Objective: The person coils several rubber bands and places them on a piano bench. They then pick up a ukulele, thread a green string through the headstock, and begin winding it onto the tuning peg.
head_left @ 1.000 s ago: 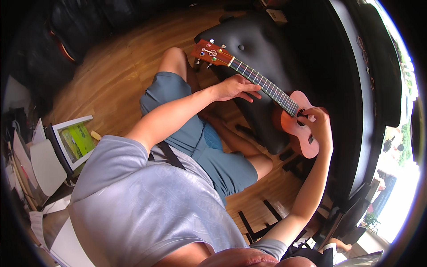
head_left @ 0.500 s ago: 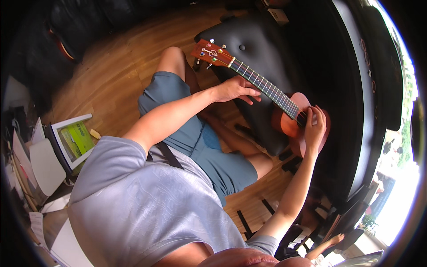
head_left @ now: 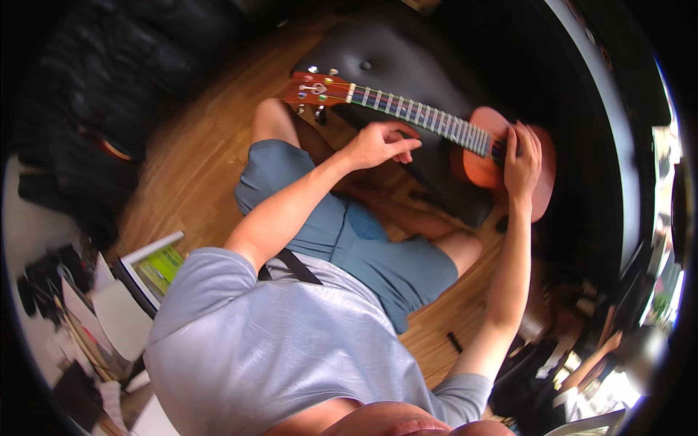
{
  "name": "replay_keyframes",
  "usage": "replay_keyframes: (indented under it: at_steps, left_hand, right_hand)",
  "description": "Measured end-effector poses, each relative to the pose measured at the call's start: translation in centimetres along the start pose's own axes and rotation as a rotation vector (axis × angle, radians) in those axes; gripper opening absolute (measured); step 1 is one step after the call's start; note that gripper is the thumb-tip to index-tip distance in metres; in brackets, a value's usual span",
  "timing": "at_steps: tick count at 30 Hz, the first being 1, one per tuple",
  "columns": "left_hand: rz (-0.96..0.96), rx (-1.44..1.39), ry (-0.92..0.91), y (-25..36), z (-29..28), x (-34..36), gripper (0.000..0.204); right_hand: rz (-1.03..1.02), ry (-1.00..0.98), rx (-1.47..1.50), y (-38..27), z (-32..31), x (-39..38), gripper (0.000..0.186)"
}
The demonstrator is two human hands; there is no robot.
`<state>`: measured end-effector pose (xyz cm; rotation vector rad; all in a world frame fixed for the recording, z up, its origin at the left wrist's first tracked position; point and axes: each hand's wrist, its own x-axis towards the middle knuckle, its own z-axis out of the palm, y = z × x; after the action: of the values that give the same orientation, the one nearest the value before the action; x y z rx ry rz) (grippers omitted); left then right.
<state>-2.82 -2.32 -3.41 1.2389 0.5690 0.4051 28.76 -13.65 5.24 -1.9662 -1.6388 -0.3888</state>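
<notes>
Ukulele (head_left: 436, 127) lying across a black padded seat (head_left: 407, 65), headstock left, body right.
Left hand (head_left: 378, 143) curls loosely beside the neck, gripping nothing; right hand (head_left: 522, 156) lies released on the strings. Fret cleanly, thumb behind the neck, before strumming lightly.

You get bright daylight from the far right, where the window strip (head_left: 672, 218) blows out to white glare. It falls warm on the wooden plank floor (head_left: 196, 152) and leaves the upper left corner dim, almost black. Your fisheye lens bends every straight edge near the rim and vignettes the corners to black. Motion blur smears the whole frame lightly; the orange-brown wooden ukulele (head_left: 502, 149) reads soft at its body, and the clutter at the lower right is out of focus.
</notes>
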Motion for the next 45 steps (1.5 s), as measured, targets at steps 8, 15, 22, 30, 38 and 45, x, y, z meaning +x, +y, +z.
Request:
replay_keyframes:
  at_steps: [8, 15, 22, 30, 38, 45]
  left_hand:
    - [0.091, -0.445, 0.247, 2.7, -0.6, -1.2, 0.049]
    - [0.106, -0.589, 0.413, 1.9, -1.4, 0.8, 0.028]
    - [0.121, -0.623, 0.326, 1.1, -2.6, 1.4, 0.026]
    - [0.086, -0.544, 0.326, 2.3, -0.8, 1.1, 0.04]
    - [0.104, -0.568, 0.3, 2.6, -1.3, 1.3, 0.035]
    - [0.077, -0.645, 0.368, 1.8, -1.4, 1.5, 0.025]
  right_hand:
    - [0.056, 0.057, -0.043, 0.3, 0.7, -0.8, 0.021]
    - [0.089, 0.076, -0.041, -0.2, 0.5, -0.8, 0.02]
    - [0.053, 0.127, -0.021, 0.5, 0.9, -0.8, 0.018]
    - [0.044, 0.043, -0.114, -0.3, -1.1, -0.9, 0.042]
    - [0.011, -0.093, -0.295, -1.3, -0.1, -1.0, 0.057]
    - [0.04, -0.044, -0.239, -1.7, -0.3, -1.2, 0.053]
